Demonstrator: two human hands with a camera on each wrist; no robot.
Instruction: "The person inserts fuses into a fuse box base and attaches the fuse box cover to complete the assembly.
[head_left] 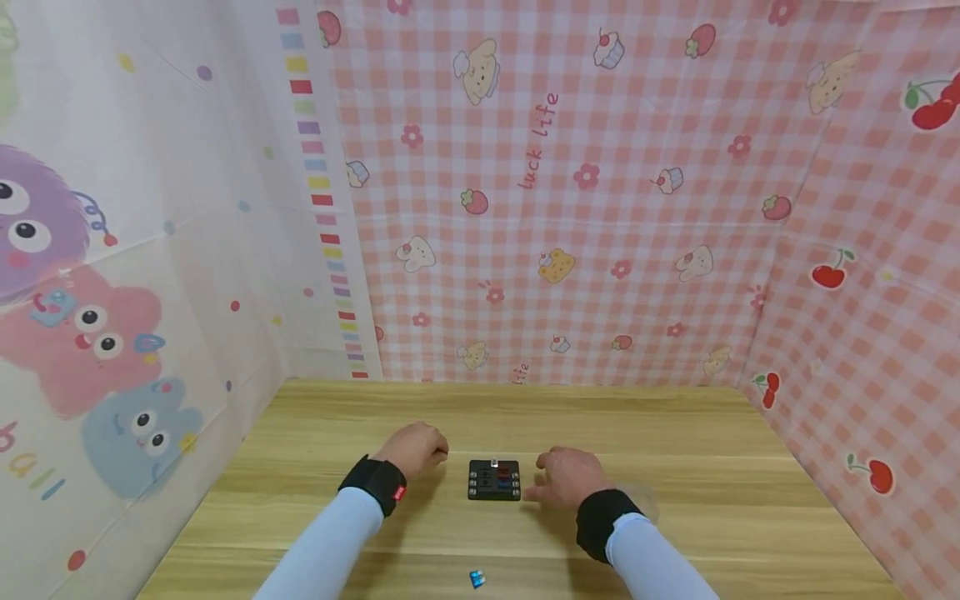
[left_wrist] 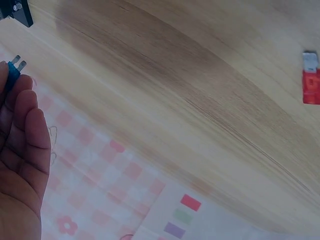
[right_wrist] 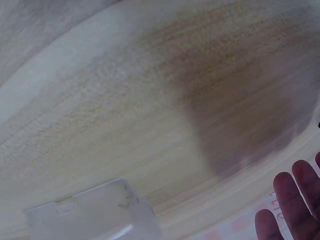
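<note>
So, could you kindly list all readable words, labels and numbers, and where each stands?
"luck life": pink checked cloth
"life": lower on that cloth
"all": white cloth at left, after a cut-off letter
Too small: any lettering on the red wristband tag or the black fuse box.
Too blurred: left wrist view's red piece; right wrist view's pink letters.

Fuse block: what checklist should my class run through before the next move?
1. Left hand pinches a blue fuse: ok.
2. Metal prongs free of the fingers: ok.
3. Fuse block lying on the table: ok.
4. Right hand touching the block: cannot tell; it is very close to the edge.
5. Table free of loose pieces: not ok; a small blue piece lies there.
</note>
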